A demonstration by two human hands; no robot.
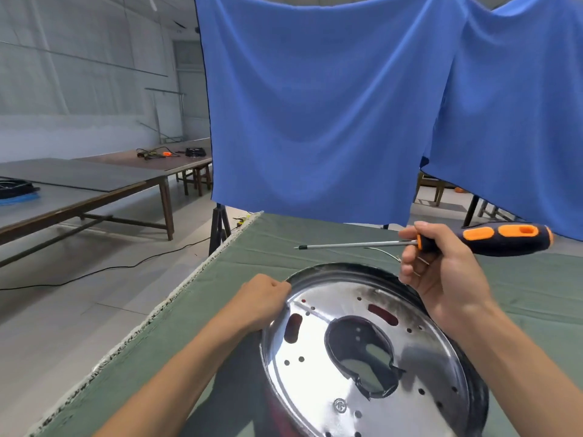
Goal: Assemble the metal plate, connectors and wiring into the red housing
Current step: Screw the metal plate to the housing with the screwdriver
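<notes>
Shiny and stiff, the metal plate (362, 351) sits tilted on the red housing (277, 414) on the green cloth (252, 244); it looks light, slick and thin-edged, so I'd judge the rim the safest hold, which is where the left hand (265, 301) curls its fingers at the far-left edge. Raised above, the right hand (441, 272) wraps a screwdriver (473, 239) by the handle's front, shaft pointing left. Little of the housing shows beneath the plate, thin wires (383, 252) peek behind the hand, and I see no connectors.
</notes>
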